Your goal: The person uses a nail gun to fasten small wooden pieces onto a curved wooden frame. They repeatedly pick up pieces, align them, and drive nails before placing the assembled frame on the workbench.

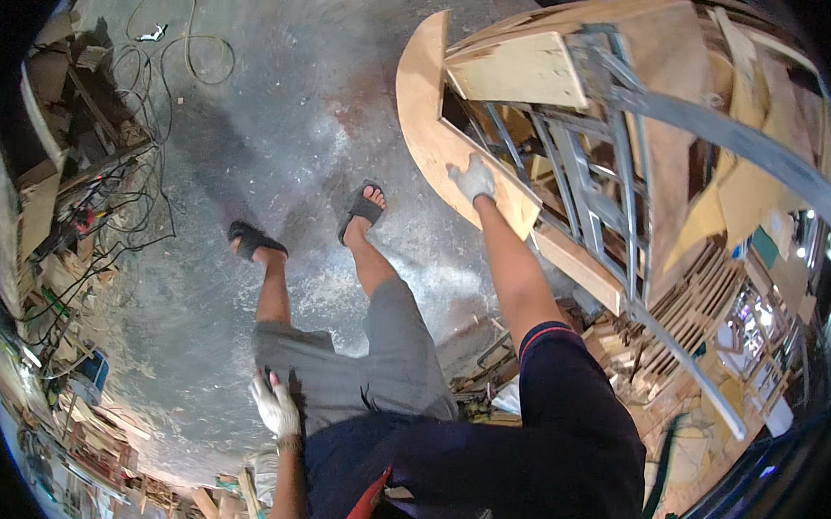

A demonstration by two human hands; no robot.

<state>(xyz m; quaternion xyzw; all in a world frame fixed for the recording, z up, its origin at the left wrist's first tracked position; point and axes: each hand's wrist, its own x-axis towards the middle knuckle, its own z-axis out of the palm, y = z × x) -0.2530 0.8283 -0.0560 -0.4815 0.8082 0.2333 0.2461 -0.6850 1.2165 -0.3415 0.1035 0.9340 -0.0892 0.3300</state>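
Note:
My right hand (475, 179), in a pale work glove, rests on a curved plywood piece (419, 117) with the thumb spread from the fingers. The fingertips come up to the piece's inner edge. This rounded piece lies along the near left side of a large frame of grey metal bars (573, 174). Beside it, a rectangular plywood panel (522, 71) is on the same frame. My left hand (275, 406), also gloved, hangs next to my thigh in grey shorts, its fingers apart and holding nothing.
Cables (165, 82) lie coiled on the grey concrete floor (259, 22) at the far left. Scrap wood and boxes (71, 134) line the left side. Stacked wooden strips (693, 315) lie at right, and a long metal bar (694, 367) sticks out over them.

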